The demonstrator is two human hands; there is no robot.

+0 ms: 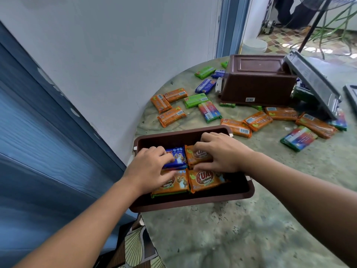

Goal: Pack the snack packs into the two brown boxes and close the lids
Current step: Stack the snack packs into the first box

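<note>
An open brown box [193,202] stands at the table's near left edge with snack packs laid flat inside. My left hand [150,167] holds a blue pack [178,157] in the far left part of the box. My right hand [218,151] grips an orange pack [199,158] beside it. Two more orange packs [204,180] lie in the near half of the box. A second brown box [257,80] sits upside down at the far side of the table. Several loose orange, green, blue and rainbow packs [172,116] lie scattered between the boxes.
A grey lid [313,84] leans against the overturned box, and another grey lid [351,95] shows at the right edge. The round mottled table [231,229] meets a white wall on the left. A white bucket [254,46] stands on the floor beyond.
</note>
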